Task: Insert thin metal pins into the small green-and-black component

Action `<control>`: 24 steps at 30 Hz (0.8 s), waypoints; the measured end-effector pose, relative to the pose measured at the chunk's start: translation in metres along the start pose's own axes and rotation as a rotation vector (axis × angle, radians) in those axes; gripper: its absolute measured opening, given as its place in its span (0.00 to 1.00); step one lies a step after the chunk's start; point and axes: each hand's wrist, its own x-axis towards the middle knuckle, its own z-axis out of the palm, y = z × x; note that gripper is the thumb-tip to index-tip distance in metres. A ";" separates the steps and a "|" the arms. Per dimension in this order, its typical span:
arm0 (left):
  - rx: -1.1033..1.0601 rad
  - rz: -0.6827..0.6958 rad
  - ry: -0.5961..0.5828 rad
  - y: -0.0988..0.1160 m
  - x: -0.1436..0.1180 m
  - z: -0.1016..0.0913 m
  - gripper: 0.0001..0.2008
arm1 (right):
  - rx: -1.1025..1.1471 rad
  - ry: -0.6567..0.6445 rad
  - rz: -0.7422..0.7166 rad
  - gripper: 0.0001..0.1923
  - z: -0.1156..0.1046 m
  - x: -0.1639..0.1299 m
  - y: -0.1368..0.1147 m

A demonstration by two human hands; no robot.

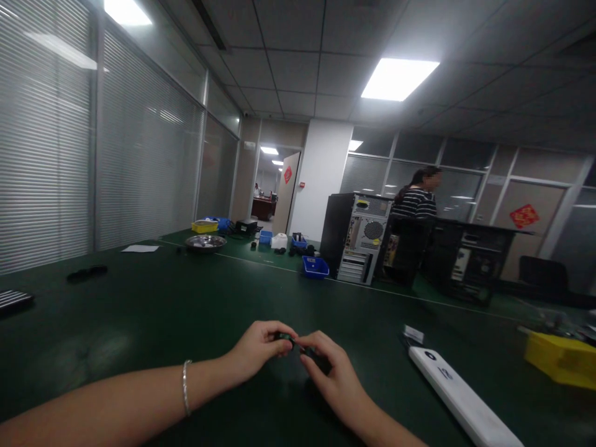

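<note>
Left hand (258, 351) and right hand (328, 372) meet above the green tabletop (139, 323), each grip pinching one small black part (291, 341).

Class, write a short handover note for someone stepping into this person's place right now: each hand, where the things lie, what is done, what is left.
Left hand: fingertips pinched on a small black part above the green table; a bracelet is on that wrist.
Right hand: meets the left, fingers closed on the same part, with more of it dark under the palm.
Nearby: white bar-shaped device to the right, yellow bin beyond it, blue bin by the open computer tower.
Done: part picked up, held in both hands.
Left: cannot tell; the part is too small and dark to read.
</note>
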 end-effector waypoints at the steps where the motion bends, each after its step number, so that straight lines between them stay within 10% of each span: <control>1: 0.011 0.007 0.002 0.001 -0.001 0.000 0.13 | -0.007 -0.005 0.004 0.11 0.000 0.000 -0.001; 24: -0.206 -0.013 -0.083 -0.001 -0.004 0.001 0.17 | 0.064 -0.163 -0.062 0.12 -0.002 0.001 -0.010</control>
